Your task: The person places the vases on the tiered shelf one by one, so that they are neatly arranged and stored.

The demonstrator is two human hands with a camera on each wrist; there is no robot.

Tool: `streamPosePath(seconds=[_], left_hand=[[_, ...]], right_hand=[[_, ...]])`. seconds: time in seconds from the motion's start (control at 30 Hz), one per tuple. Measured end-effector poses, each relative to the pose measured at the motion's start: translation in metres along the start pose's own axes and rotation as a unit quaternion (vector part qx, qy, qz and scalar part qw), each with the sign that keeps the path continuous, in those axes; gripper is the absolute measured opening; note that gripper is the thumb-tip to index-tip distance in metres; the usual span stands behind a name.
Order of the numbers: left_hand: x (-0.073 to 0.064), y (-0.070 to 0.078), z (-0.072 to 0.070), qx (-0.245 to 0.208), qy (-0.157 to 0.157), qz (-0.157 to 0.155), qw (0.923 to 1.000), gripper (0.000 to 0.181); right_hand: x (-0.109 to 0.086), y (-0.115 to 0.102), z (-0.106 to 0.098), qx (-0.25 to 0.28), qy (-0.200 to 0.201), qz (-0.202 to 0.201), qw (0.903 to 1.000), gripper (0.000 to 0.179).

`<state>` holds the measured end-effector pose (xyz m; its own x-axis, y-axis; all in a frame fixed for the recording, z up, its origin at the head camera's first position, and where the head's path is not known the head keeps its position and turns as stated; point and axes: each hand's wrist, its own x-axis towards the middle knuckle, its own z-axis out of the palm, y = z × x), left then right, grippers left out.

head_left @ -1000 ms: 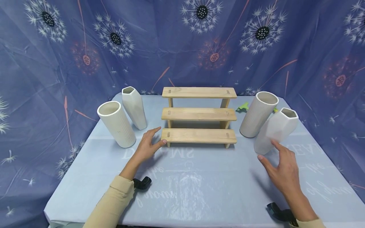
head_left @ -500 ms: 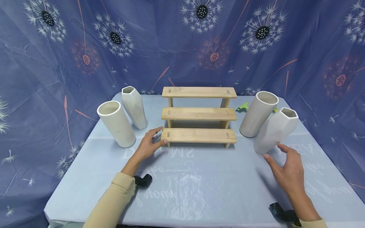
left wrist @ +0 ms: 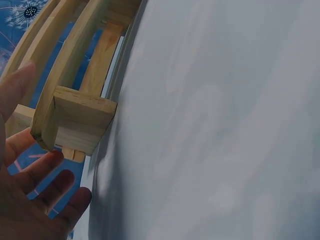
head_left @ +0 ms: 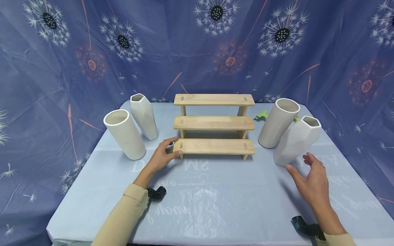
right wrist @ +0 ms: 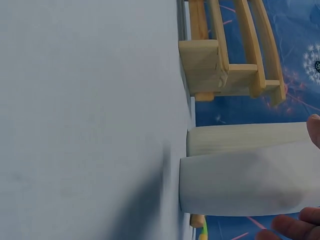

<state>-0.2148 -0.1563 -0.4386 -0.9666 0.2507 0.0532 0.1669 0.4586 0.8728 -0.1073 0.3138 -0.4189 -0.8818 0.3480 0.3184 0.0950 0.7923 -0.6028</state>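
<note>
**right faceted vase (head_left: 295,141) just ahead of your right hand (head_left: 314,186), stand (head_left: 213,146) end at your left hand (head_left: 160,157)**

behind everything, blue cloth backdrop (head_left: 172,30), dandelion print, some creases. below it, pale blue table cover (head_left: 234,205), slight sheen, white lettering.

stand: three tiers, light smooth wood with visible grain, mid-table, planks running left to right. its left end meets your left hand; thumb and fingers are spread around the bottom plank's end, firm contact hard to tell.

right ribbed vase (head_left: 278,123) and left ribbed vase (head_left: 126,138): off-white, round mouths, fine vertical grooves, likely ceramic. right faceted vase and left faceted vase (head_left: 144,118): smooth matte white, flat angled sides, polygonal mouths. all four stand upright, two per side of the stand.

key relation: right faceted vase lies forward and a bit left of your right hand, long axis vertical, right hand clearly nearer. that hand has thumb and fingers apart, gripping nothing; can't tell if it touches.

smallest: green piece (head_left: 261,115) by the right ribbed vase, unclear what.
</note>
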Motion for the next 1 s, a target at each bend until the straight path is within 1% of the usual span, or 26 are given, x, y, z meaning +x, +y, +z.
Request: streamPosePath(seconds=[0.17, 0.37, 0.47, 0.8, 1.0], left_hand=[[0.003, -0.001, 0.001, -0.01, -0.001, -0.008, 0.9999, 0.066], [0.005, -0.002, 0.001, -0.013, -0.005, -0.029, 0.9995, 0.068], [0.005, -0.002, 0.001, -0.016, -0.006, -0.032, 0.9993, 0.069], [0.008, -0.006, 0.0, -0.027, -0.016, -0.016, 0.9994, 0.072], [0.009, -0.009, 0.001, -0.037, -0.026, -0.007, 0.999, 0.071]], right_hand=[[0.005, 0.002, 0.001, 0.018, -0.005, 0.002, 0.9998, 0.084], [0.011, 0.002, 0.004, 0.03, -0.013, 0.01, 0.9994, 0.083], [0.014, 0.001, 0.005, 0.034, -0.013, 0.009, 0.9993, 0.082], [0.02, 0.002, 0.011, 0.037, -0.01, 0.021, 0.9991, 0.081], [0.023, 0.002, 0.012, 0.042, -0.02, 0.045, 0.9979, 0.081]])
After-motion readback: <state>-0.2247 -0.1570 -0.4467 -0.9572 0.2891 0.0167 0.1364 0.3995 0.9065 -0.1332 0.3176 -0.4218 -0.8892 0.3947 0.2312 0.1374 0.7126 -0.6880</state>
